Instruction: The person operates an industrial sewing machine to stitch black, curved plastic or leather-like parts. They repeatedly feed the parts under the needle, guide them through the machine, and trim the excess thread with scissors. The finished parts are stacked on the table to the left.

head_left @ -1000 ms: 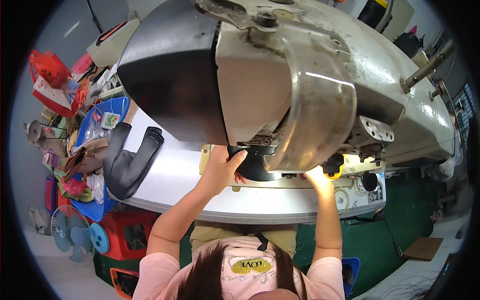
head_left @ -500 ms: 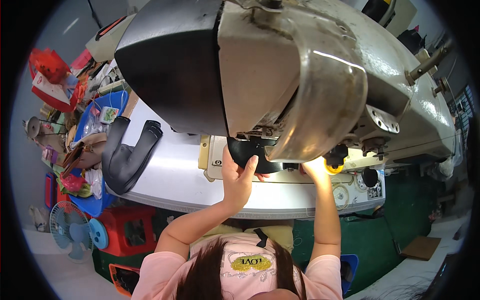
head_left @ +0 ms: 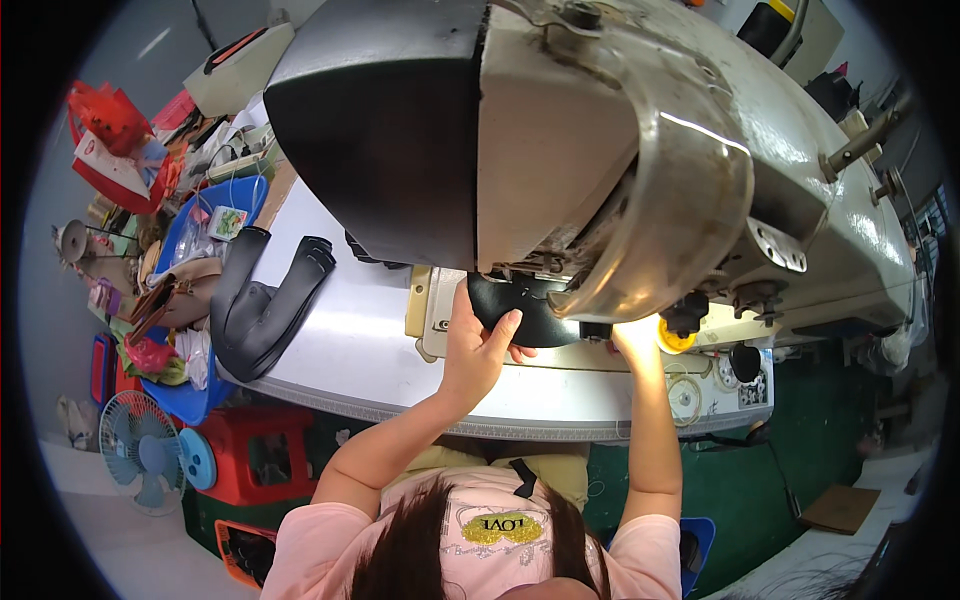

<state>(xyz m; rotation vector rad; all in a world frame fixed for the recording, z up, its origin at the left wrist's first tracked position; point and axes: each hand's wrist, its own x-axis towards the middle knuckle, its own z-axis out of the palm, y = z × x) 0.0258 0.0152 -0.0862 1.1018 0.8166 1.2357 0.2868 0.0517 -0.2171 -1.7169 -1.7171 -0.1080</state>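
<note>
A black, smooth, curved piece of material (head_left: 515,308) lies under the head of a sewing machine (head_left: 560,170), on its bed plate. My left hand (head_left: 478,345) grips its near left edge, thumb on top and fingers tucked beneath. On the right, my right hand (head_left: 634,340) reaches to the bed beside the piece's right end, close to a yellow-and-black knob (head_left: 678,335). Its fingers are hidden by machine parts and bright lamp light. The transparent guard (head_left: 690,190) and the machine head cover the needle area and the piece's far edge.
Left on the white table (head_left: 350,340) rests a stack of dark curved pieces (head_left: 260,320). Beyond it, a blue basket (head_left: 190,395) holds bags and scraps. A red stool (head_left: 250,455) and a blue fan (head_left: 145,450) stand lower left.
The view has shifted slightly, so the machine and table sit further right in it. Both hands keep nearly the same pose, the left still on the black piece.
</note>
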